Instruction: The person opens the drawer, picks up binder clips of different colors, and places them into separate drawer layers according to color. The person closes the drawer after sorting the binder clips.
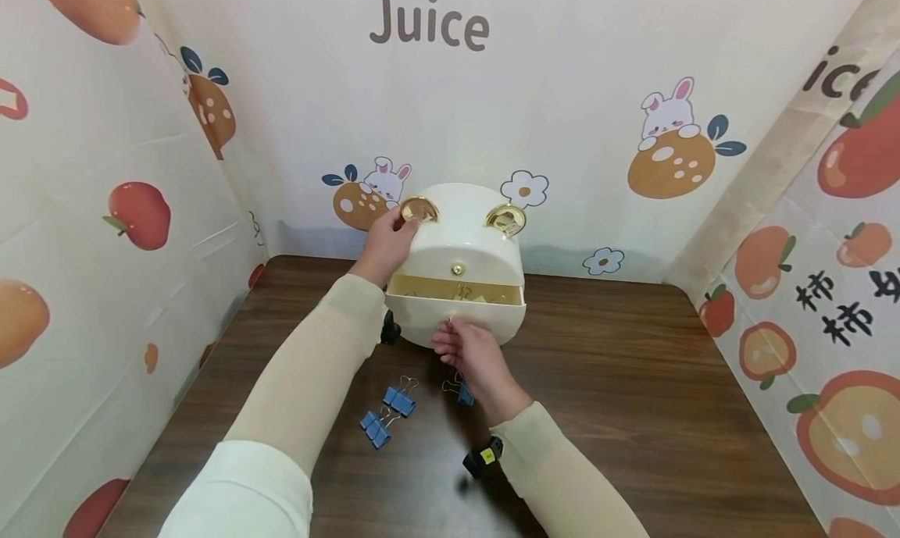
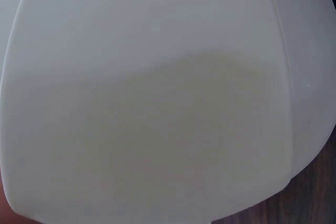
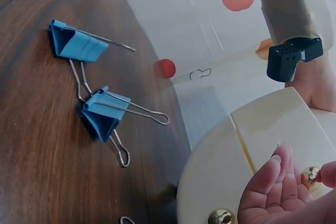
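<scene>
A white storage box (image 1: 460,249) with two round gold ears stands at the back of the table. My left hand (image 1: 385,245) holds the box at its left gold ear (image 1: 419,208). Below a small gold knob, the box's lower drawer (image 1: 485,313) is pulled partly out, with wire clip handles and pale pieces showing inside. My right hand (image 1: 478,358) pinches the drawer's gold knob (image 3: 311,177) between thumb and fingers. Two blue binder clips (image 1: 399,401) lie left of that hand, and another blue binder clip (image 1: 465,393) sits just beside it, partly hidden.
The dark wooden table (image 1: 619,413) runs under everything. Printed cloth (image 1: 576,69) with fruit and rabbits hangs close behind the box and along both sides. A black camera (image 3: 294,59) is strapped to the left wrist.
</scene>
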Available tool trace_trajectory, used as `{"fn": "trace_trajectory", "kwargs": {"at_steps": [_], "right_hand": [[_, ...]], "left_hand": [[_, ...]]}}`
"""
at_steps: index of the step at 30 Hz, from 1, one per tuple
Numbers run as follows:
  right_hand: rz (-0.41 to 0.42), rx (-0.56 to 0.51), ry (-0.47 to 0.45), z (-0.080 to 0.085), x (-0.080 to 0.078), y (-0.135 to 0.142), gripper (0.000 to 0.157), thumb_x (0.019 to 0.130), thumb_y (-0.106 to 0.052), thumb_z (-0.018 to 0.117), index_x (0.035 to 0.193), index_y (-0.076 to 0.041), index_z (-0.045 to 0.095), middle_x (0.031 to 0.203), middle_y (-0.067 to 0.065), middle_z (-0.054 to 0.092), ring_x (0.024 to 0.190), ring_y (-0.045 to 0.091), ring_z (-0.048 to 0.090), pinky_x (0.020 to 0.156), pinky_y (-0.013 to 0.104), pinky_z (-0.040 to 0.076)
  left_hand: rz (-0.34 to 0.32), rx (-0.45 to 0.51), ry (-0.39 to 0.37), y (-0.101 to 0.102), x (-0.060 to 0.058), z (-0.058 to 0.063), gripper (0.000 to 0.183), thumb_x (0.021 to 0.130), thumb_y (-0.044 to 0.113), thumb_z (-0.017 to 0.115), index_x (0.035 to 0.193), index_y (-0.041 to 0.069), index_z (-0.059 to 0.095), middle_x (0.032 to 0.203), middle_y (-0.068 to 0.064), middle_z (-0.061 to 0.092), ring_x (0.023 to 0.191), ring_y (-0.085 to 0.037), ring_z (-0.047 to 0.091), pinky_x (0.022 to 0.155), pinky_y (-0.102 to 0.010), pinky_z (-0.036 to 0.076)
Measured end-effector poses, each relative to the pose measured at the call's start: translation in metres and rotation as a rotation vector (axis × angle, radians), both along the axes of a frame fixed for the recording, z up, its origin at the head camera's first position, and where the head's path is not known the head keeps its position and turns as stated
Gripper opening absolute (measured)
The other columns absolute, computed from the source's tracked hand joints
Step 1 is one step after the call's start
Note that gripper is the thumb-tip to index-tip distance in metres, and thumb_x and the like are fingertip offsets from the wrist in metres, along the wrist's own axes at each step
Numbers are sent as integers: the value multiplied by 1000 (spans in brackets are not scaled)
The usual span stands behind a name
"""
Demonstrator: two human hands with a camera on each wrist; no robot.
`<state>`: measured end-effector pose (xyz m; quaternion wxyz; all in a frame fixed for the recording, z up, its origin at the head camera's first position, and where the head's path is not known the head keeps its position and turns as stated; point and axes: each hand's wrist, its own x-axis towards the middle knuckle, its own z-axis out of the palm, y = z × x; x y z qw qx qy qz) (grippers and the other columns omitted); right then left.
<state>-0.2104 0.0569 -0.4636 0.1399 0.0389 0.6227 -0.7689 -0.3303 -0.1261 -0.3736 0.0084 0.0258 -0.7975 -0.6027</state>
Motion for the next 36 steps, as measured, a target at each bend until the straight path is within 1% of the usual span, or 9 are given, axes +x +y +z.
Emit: {"fn": "trace_trajectory", "kwargs": {"at_steps": [5,10,16,19,24,28,30,33,36], "right_hand": [[1,10,-11,3,-5,3,41,113,-26,42,118,10,62,97,7,73,80,17,64,71,27,52],[25,21,-22,8,-14,1,40,113,-23,41,120,11,59,90,6,72,76,16,65,67,27,53],[39,-16,-95,19,-28,-7,35,113,-21,37,117,9,55,81,7,72,72,17,70,67,29,56],[25,-28,-128,23,-35,-11,34,113,-19,36,114,9,54,78,8,72,69,17,70,66,28,57],[-1,-41,-163,26,-42,-12,32,114,-20,35,111,6,53,77,8,71,68,17,69,66,28,57],[9,-30,-160,24,-43,-10,33,114,-21,37,114,8,53,76,8,70,67,17,68,66,30,57],[14,-13,-143,23,-42,-8,34,113,-22,39,115,8,53,75,8,69,65,17,67,66,30,57],[12,22,-101,21,-36,-3,35,112,-24,43,116,9,54,72,7,67,63,17,66,64,29,56],[18,34,-33,20,-27,3,36,110,-22,47,119,12,53,73,6,66,64,16,64,65,29,55]], "left_hand": [[-7,2,7,0,0,0,45,108,40,54,149,23,53,135,-2,59,119,-22,56,103,-46,47],[-9,-1,14,0,0,0,44,108,39,53,149,22,53,134,-3,60,117,-24,57,102,-46,47],[-11,-8,28,-1,-2,-1,43,108,38,53,147,20,55,134,-4,60,118,-24,56,103,-46,46],[-11,-20,33,-1,-2,-2,42,108,38,53,147,20,55,134,-4,60,118,-23,55,103,-45,45],[-13,-16,22,-1,-3,-1,43,108,39,53,147,21,55,134,-4,60,118,-23,56,102,-47,46],[-12,-6,23,-2,-4,0,42,108,39,53,147,20,56,133,-4,61,117,-23,56,102,-47,46],[-15,-7,21,-2,-3,0,43,108,39,53,147,20,56,133,-4,60,118,-23,56,103,-46,46],[-20,-9,17,-2,-4,-1,44,108,39,53,148,20,55,135,-4,60,119,-23,55,104,-46,46],[-20,-4,12,-1,-3,-1,45,108,39,53,149,21,54,136,-4,59,119,-23,55,104,-47,46]]}}
